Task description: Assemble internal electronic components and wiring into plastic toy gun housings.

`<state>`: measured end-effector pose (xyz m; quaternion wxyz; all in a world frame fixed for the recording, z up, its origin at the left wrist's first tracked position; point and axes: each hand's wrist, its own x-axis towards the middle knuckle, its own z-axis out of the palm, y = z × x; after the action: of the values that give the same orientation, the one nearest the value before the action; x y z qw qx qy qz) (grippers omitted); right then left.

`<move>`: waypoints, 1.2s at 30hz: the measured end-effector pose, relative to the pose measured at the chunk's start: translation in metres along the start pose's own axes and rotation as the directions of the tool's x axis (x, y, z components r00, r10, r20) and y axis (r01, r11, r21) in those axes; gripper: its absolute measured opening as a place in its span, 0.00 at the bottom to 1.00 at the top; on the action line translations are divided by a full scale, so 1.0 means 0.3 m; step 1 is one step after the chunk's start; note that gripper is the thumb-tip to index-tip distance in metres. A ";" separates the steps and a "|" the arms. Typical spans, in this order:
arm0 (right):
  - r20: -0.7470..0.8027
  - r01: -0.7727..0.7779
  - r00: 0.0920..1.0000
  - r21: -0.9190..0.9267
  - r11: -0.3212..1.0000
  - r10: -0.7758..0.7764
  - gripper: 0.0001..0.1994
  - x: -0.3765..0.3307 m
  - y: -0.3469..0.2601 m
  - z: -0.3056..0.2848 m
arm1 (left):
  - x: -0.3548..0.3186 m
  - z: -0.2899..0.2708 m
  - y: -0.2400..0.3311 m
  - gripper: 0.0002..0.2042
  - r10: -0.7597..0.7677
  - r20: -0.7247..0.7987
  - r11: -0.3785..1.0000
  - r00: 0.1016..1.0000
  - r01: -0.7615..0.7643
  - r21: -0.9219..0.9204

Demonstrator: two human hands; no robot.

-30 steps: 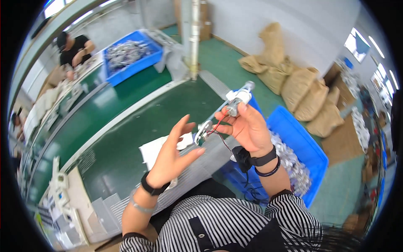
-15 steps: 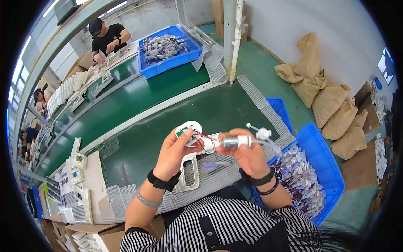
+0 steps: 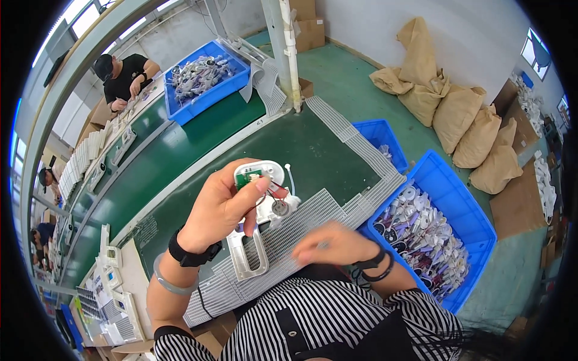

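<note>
My left hand [image 3: 220,207] is raised over the dark green bench and grips a white plastic housing [image 3: 260,175] with a small green circuit board, red and black wires and a round metal part [image 3: 279,207] hanging from it. A white handle-shaped shell [image 3: 248,256] lies on the ribbed white mat [image 3: 337,207] below that hand. My right hand [image 3: 331,245] is blurred, low near my body, fingers curled; I cannot tell whether it holds anything.
A blue bin [image 3: 475,225] full of small white parts stands at my right, a smaller blue bin [image 3: 380,133] behind it. Another blue bin [image 3: 201,81] sits on the far bench near a person in black [image 3: 123,72]. Tan sacks [image 3: 454,114] line the wall. White housings [image 3: 114,289] are stacked at my left.
My right hand has let go of the assembly and dropped toward my body. My left hand now holds the white housing alone, turned so its circuit board shows.
</note>
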<state>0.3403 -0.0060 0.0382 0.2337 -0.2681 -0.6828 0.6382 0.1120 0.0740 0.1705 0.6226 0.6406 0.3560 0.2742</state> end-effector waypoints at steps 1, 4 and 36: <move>-0.288 0.104 0.951 -0.046 0.993 -0.113 0.18 -0.035 -0.008 -0.016 | 0.002 0.016 0.011 0.13 -0.012 0.037 1.000 0.999 0.011 0.023; -0.529 0.200 0.787 -0.269 0.942 -0.318 0.20 -0.001 -0.017 -0.059 | 0.009 0.040 0.036 0.14 -0.035 0.081 0.998 0.996 0.030 0.064; -0.128 0.137 0.987 0.350 0.927 -0.097 0.19 0.183 0.048 0.033 | -0.129 0.030 -0.082 0.18 0.020 -0.028 1.000 0.999 -0.020 -0.017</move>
<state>0.2938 0.0237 0.0220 0.3530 -0.2143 -0.5564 0.7210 0.0932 0.0371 0.1490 0.6203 0.6350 0.3558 0.2921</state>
